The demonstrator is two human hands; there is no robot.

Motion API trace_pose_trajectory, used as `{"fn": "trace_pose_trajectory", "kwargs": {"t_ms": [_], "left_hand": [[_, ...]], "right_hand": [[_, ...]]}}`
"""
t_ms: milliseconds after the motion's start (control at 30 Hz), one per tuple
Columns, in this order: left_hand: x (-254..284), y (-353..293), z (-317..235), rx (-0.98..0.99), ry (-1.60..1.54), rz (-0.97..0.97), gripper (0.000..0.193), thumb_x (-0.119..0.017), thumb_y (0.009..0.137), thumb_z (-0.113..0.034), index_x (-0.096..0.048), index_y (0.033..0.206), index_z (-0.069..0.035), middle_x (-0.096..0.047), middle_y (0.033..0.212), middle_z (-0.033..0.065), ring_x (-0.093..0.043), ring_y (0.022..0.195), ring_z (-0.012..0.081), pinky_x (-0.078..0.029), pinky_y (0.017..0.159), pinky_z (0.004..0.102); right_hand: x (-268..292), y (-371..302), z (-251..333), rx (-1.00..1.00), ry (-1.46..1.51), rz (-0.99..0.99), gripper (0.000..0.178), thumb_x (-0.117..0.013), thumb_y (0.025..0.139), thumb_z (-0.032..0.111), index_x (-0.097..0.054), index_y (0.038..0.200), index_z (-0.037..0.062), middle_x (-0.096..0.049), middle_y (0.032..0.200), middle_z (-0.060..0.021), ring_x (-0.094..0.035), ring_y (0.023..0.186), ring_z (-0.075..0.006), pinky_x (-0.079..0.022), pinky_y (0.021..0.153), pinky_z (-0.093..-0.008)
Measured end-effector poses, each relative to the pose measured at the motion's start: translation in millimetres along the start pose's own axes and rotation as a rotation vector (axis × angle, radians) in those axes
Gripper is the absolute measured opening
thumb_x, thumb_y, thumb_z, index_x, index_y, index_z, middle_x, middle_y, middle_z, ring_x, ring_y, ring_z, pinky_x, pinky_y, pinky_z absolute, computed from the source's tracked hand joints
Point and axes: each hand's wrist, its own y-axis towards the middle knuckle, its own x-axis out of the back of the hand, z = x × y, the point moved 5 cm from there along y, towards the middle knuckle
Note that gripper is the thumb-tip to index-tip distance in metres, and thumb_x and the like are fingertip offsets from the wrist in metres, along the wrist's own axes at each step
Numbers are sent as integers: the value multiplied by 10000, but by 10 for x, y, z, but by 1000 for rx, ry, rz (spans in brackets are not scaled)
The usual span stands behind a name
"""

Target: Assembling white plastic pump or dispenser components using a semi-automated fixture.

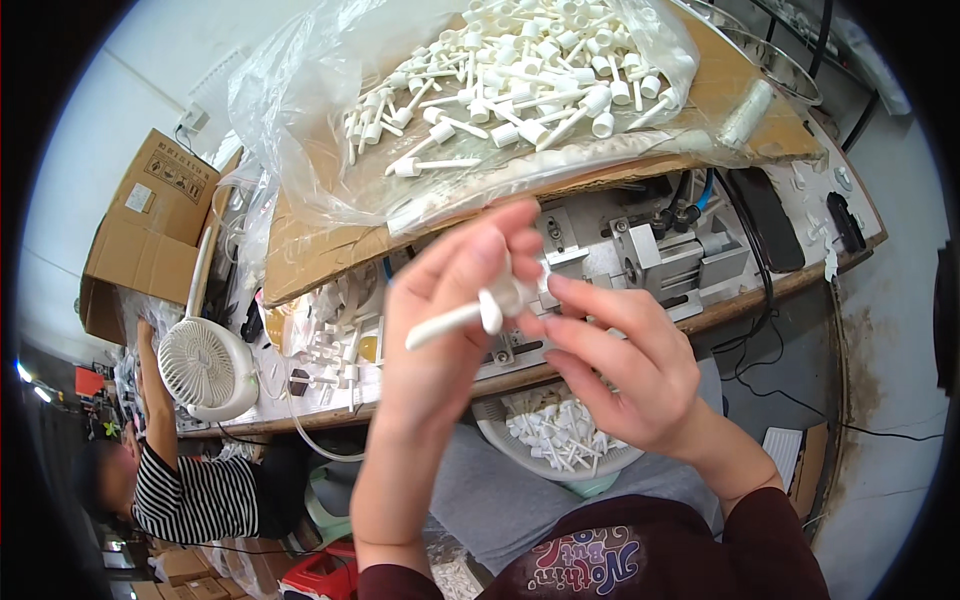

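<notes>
Raised above the bench edge, my left hand [450, 290] is closed on a white plastic stemmed cap [445, 325]. Its rod points toward the lower left, and fingers partly cover the cap end. My right hand [630, 370] is right beside it with the fingertips pinched close to the cap end. A small white bit shows at those fingertips, too blurred to name. On my lap rests a pale basin [487, 418] holding a heap of small white plastic parts [565, 435]. More white stemmed caps [520, 80] are piled on clear plastic over a cardboard sheet [320, 250] above the bench.
A metal fixture [690, 255] with tubing sits under the cardboard's edge. To the left stand a white fan [205, 368] and a cardboard box [150, 215]. White parts [330, 360] lie near the fan. A co-worker in a striped shirt [200, 490] sits at far left.
</notes>
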Motion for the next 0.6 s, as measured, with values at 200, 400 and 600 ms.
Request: {"fn": "trace_pose_trajectory", "kwargs": {"t_ms": [200, 400, 600], "left_hand": [[75, -385, 532, 199, -319, -166, 441, -521, 1032, -341, -572, 1258, 34, -673, 1089, 132, -682, 912, 169, -600, 754, 310], [-58, -650, 816, 331, -435, -101, 409, -386, 1072, -392, -546, 1091, -16, -648, 1048, 149, -670, 946, 205, -579, 811, 327], [-15, -778, 949, 373, -374, -114, 361, -388, 1074, -381, -522, 1087, -46, -608, 1068, 121, -617, 894, 159, -550, 712, 286]], "right_hand": [[57, -149, 46, 89, 3, 141, 391, -710, 738, 13, -707, 1122, 85, -624, 1106, -87, -673, 880, -229, -573, 696, -313], [138, -342, 176, 454, -280, 325, 308, -669, 788, 101, -720, 1091, 127, -586, 1050, -21, -575, 859, -131, -455, 585, -237], [261, -294, 122, 281, 34, 409, 282, -738, 751, 113, -726, 1031, 83, -635, 1134, -64, -629, 848, -154, -506, 650, -268]]}}
